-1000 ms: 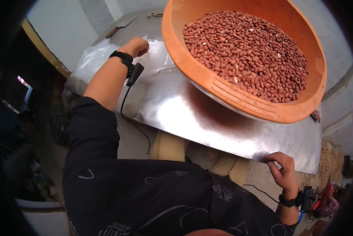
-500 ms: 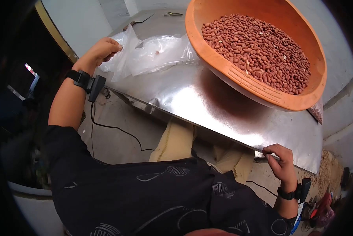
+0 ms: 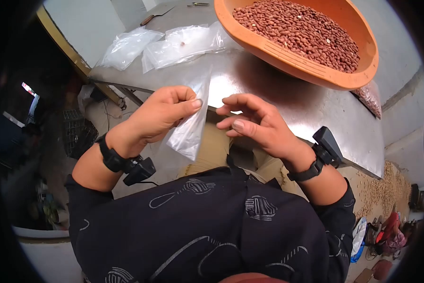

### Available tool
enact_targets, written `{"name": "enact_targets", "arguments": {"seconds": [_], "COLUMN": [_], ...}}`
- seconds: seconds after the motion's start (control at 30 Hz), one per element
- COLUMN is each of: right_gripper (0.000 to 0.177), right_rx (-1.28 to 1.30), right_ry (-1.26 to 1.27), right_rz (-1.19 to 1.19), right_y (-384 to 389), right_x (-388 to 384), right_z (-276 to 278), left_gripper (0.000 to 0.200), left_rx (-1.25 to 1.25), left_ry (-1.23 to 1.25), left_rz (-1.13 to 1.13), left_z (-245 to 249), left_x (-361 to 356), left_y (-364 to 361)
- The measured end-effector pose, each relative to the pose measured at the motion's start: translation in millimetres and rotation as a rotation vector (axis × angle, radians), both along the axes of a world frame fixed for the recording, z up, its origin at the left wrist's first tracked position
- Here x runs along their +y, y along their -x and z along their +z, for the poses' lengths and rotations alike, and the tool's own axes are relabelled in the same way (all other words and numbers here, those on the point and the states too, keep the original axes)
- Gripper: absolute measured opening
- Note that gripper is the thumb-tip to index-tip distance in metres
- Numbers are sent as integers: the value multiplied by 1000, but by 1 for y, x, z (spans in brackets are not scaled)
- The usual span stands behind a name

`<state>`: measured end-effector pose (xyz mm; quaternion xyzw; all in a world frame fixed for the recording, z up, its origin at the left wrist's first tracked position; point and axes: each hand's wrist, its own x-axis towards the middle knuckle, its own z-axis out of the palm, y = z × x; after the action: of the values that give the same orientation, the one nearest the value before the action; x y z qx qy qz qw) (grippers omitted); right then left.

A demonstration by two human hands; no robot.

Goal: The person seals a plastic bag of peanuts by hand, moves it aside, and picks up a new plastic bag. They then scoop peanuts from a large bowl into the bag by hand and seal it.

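**One clear bag pulled from the pile, both hands drawn in**

Head view: a clear bag has been taken off the far-left bag pile on the surface. It is now pinched in the left hand, near the body. The right hand, released from the surface edge, is held open just beside the bag, so two-handed handling seems under way.

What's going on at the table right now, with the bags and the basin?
The person's left hand pinches a clear plastic bag by its upper edge, so that it hangs in front of the chest. The right hand is open beside it, fingers spread, with no clear grip on the bag. On the steel table stands an orange basin full of red-skinned peanuts. A pile of clear bags lies to its left.
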<state>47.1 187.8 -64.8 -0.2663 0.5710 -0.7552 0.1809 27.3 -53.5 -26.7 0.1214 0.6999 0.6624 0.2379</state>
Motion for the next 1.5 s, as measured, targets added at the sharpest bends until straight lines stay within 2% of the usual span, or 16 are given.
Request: {"name": "enact_targets", "arguments": {"seconds": [0.07, 0.2, 0.3, 0.33, 0.43, 0.57, 0.73, 0.83, 1.03, 1.13, 1.33, 1.43, 1.5], "right_gripper": [45, 52, 50, 49, 42, 29, 19, 18, 16, 14, 8, 7, 7], "right_rx": [-67, -93, 12, 42, 27, -58, -139, -44, -9, -55, 52, 61, 88], "right_ry": [60, -61, -168, -280, -285, -218, -167, -331, -419, -398, -492, -468, -464], "right_rz": [-56, -310, -354, -392, -421, -452, -457, -496, -565, -550, -563, -700, -698], "right_y": [1, 2, 0, -3, -4, -7, -10, -10, -6, -4, 2, 2, 0], "right_x": [-6, 9, 23, 27, 40, 52, 62, 65, 73, 76, 78, 82, 77], "right_z": [-3, -14, -15, -7, -7, -9, -11, -13, -17, -15, -14, -11, -7], "left_gripper": [19, 16, 15, 15, 17, 25, 25, 20, 15, 13, 11, 13, 16], "left_rx": [-35, -117, -140, -141, -196, -266, -265, -253, -191, -185, -132, -100, -87], "left_ry": [-171, -389, -467, -494, -563, -595, -590, -559, -491, -497, -550, -597, -572], "left_rz": [29, 45, -31, -45, -78, -106, -117, -108, -144, -137, -125, -81, -50], "left_z": [-24, -53, -63, -64, -70, -78, -86, -88, -90, -89, -83, -83, -77], "left_x": [31, 69, 88, 94, 112, 127, 136, 140, 141, 141, 135, 119, 113], "left_y": [0, 7, 15, 18, 24, 27, 24, 20, 24, 24, 26, 26, 24]}}
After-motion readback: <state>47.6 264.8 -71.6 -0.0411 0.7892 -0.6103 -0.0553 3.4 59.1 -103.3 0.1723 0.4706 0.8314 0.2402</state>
